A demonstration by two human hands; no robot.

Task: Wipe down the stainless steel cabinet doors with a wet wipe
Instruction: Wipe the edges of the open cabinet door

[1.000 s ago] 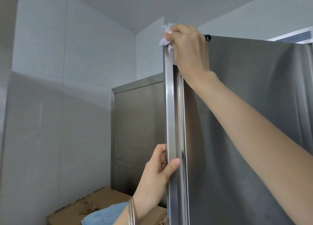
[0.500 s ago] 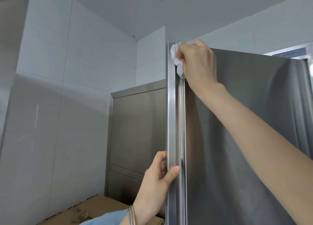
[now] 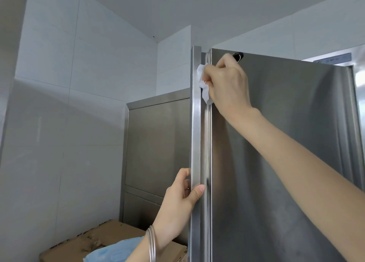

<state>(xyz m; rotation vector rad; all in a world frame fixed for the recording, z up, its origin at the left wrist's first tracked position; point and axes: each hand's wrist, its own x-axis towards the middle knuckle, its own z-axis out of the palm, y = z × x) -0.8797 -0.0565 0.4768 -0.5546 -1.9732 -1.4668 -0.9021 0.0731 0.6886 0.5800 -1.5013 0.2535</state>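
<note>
Upper centre of the frame, the right hand [image 3: 229, 84] pinches the wet wipe [image 3: 203, 83], limp and probably slippery, against the cabinet door [image 3: 276, 163] edge; lower down, the left hand [image 3: 177, 204] grips that stiff edge.

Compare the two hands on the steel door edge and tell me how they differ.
The right hand is up near the top of the door edge; the left hand is much lower on it. The right hand presses a crumpled white wet wipe to the steel; the left hand grips bare metal, thumb in front. The left wrist wears thin metal bangles; the right wrist is bare. Both touch the same vertical edge.
</note>
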